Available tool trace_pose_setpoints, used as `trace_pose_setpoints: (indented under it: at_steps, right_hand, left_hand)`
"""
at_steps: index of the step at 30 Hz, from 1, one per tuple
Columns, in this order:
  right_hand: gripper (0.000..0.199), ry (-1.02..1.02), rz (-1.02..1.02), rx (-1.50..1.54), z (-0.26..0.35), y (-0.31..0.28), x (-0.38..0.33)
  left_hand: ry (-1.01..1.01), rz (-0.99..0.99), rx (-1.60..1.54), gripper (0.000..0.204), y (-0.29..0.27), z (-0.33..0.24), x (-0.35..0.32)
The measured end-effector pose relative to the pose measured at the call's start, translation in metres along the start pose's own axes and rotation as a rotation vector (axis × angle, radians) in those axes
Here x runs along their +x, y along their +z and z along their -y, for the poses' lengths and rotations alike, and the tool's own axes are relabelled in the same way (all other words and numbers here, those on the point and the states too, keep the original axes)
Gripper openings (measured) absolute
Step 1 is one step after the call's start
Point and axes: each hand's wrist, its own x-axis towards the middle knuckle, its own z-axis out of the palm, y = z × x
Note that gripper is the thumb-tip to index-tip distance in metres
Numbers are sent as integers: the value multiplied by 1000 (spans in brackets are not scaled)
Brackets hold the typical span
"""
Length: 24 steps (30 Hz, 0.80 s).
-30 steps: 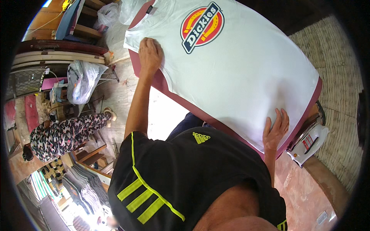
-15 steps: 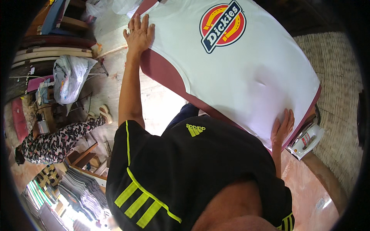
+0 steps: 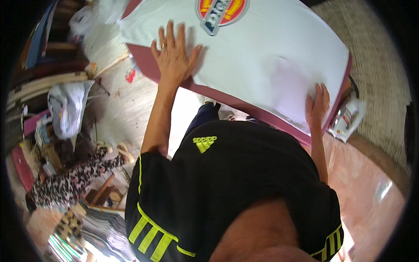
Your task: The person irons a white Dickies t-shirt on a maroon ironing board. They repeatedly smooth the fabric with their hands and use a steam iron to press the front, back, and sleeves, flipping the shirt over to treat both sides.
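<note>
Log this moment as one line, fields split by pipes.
left hand: open, over white shirt | right hand: open, near shirt's right edge | shirt: spread on maroon board | white iron: right of board

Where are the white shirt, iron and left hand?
White shirt (image 3: 246,61), head view: plain cloth near its middle.
Iron (image 3: 345,122), head view: its white body.
Left hand (image 3: 173,64), head view: back of the hand.

The shirt (image 3: 248,61) looks smooth matt cloth, the iron (image 3: 349,117) glossy plastic.

Free room over middle of white shirt (image 3: 244,65); iron (image 3: 345,122) obstructs right.
</note>
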Motion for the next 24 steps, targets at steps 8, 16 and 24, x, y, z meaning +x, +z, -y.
trace_pose_setpoints:
  at_steps: [8, 16, 24]
  right_hand:
    - [41, -46, -49, 125, -27, -33, 0]
    - [69, 448, 12, -324, -190, -118, -16]
    - [34, 805, 49, 868, -243, -108, -8]
  left_hand:
    - [13, 46, 42, 70, 6, 0, -6]
    - [158, 11, -32, 62, 2, -59, -82]
    - [90, -91, -286, 53, -24, -53, -75]
